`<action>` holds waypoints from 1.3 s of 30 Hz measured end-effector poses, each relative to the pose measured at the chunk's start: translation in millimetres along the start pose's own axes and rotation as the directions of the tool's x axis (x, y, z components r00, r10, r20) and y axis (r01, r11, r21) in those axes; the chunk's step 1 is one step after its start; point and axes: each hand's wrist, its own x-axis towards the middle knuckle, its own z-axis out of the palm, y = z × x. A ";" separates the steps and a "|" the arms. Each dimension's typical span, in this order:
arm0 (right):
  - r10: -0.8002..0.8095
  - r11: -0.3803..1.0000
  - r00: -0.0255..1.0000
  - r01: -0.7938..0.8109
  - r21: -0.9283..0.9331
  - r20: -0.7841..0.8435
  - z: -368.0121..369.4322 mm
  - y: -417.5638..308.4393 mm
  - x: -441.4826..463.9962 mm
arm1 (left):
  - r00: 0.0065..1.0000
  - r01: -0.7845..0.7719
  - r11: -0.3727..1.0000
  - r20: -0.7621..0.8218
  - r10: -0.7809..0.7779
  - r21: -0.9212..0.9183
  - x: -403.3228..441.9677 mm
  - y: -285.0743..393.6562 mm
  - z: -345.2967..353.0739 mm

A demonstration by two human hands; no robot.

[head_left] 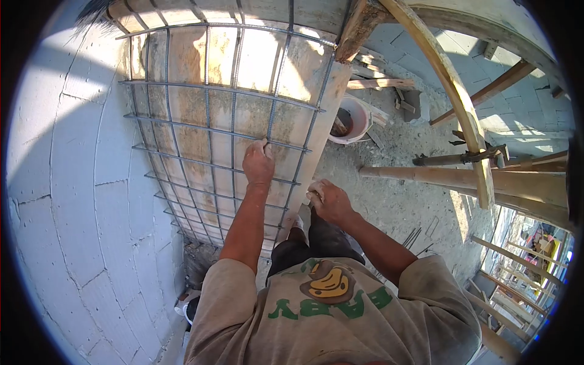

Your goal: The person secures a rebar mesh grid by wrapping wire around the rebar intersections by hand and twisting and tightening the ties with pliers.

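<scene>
A grid of steel rebar [220,129] lies over stained plywood boards [249,117], its bars crossing in squares. My left hand [259,162] is closed around a rebar near a crossing in the middle of the grid; the fingers partly hide the bar. At the right edge of the boards, my right hand [330,201] is closed, thumb and fingers bent together. Anything between those fingers is too small or hidden to make out. My feet and dark-clad legs [325,234] show below the hands.
A block wall [85,176] rises along the left. To the right are a bucket [351,119] with dark contents, timber props [462,181], a curved wooden strip [447,70] and loose bent bars [411,238] on the rough floor [395,201]. A timber post [360,30] stands at the top.
</scene>
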 end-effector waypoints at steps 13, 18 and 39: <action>0.230 0.969 0.692 -0.226 0.097 -0.684 -143.9 -46.9 -64.2 | 0.968 -0.101 0.956 0.251 0.031 0.274 21.7 20.9 -17.3; 0.154 0.968 0.401 -0.246 0.056 -0.903 -158.6 -23.3 -55.6 | 0.937 -0.284 0.930 0.273 0.217 0.235 23.7 17.8 -19.8; -0.246 0.968 0.266 0.016 -0.251 -0.932 -269.6 -140.1 -81.0 | 0.943 -0.070 0.915 0.325 -0.069 0.398 46.5 -6.6 1.0</action>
